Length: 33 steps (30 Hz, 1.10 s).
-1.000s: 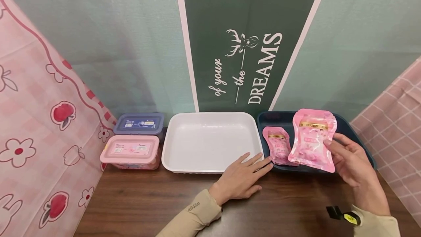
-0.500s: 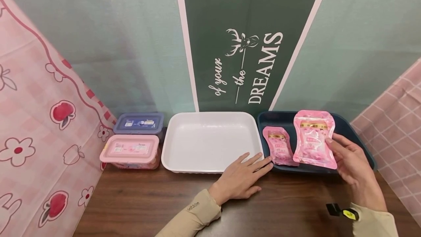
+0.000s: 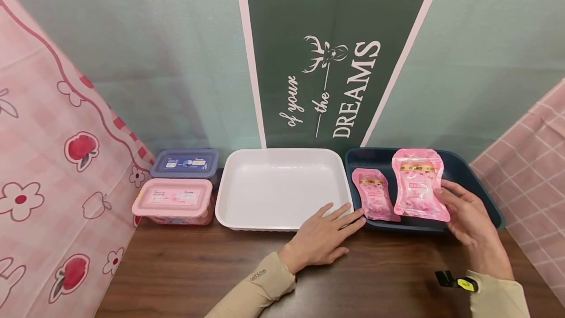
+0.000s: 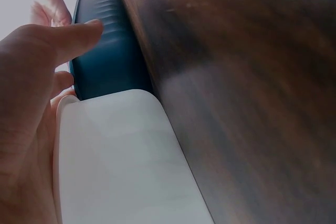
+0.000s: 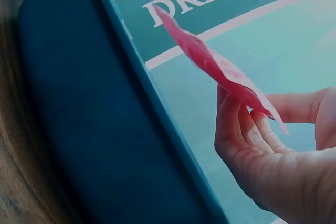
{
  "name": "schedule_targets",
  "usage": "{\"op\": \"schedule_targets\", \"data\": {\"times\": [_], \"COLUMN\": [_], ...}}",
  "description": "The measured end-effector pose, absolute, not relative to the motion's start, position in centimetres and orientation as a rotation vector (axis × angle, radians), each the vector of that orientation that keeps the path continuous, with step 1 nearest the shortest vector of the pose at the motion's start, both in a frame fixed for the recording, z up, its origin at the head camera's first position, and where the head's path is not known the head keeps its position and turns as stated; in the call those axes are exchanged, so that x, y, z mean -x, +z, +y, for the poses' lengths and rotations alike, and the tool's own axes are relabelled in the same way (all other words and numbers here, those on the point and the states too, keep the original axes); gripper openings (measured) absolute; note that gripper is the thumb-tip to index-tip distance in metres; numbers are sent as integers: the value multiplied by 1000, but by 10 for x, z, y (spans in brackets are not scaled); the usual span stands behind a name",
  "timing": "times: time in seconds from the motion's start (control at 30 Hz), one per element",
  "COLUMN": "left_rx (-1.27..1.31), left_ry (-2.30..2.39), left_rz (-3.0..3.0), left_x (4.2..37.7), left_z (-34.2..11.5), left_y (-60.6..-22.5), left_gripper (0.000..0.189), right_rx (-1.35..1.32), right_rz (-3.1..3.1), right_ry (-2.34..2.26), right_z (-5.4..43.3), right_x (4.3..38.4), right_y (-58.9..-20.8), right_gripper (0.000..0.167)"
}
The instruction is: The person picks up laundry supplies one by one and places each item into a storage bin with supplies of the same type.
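A pink pouch with a gold band [image 3: 418, 185] is pinched at its right edge between the thumb and fingers of my right hand [image 3: 470, 220], over the dark blue tray [image 3: 478, 200]. The right wrist view shows this pouch [image 5: 210, 61] nearly edge-on, above the tray's rim. Another pink pouch [image 3: 375, 198] lies in the left part of that tray. My left hand [image 3: 320, 237] has its fingers spread and rests across the near right corner of the white tray [image 3: 282, 190], fingertips by the blue tray's edge.
A pink-lidded container [image 3: 174, 201] stands left of the white tray, with a blue-lidded container [image 3: 185, 163] behind it. Both trays sit side by side on a dark wood table [image 3: 198, 259]. Printed cloths hang behind and at both sides.
My right hand has shifted slightly with the pouch, which now sits a little lower and looks a bit smaller. My left hand stays in place on the tray corner.
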<state>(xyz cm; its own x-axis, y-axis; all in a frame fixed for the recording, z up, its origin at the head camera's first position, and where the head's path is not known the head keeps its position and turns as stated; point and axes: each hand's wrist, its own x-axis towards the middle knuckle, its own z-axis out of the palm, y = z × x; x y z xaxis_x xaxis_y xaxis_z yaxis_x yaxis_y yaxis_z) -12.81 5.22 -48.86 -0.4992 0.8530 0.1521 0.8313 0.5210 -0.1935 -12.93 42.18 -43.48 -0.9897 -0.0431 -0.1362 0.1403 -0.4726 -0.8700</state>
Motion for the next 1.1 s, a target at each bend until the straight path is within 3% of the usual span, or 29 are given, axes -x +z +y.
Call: {"op": "schedule_targets", "data": {"times": [1.1], "left_rx": [1428], "left_ry": [137], "left_rz": [-2517], "left_x": [127], "left_z": [53], "left_y": [-490], "left_gripper": [82], "right_rx": [-489], "right_rz": [2060], "right_ry": [-2334], "right_z": [430], "right_x": [140], "right_y": [-453], "right_gripper": [23]}}
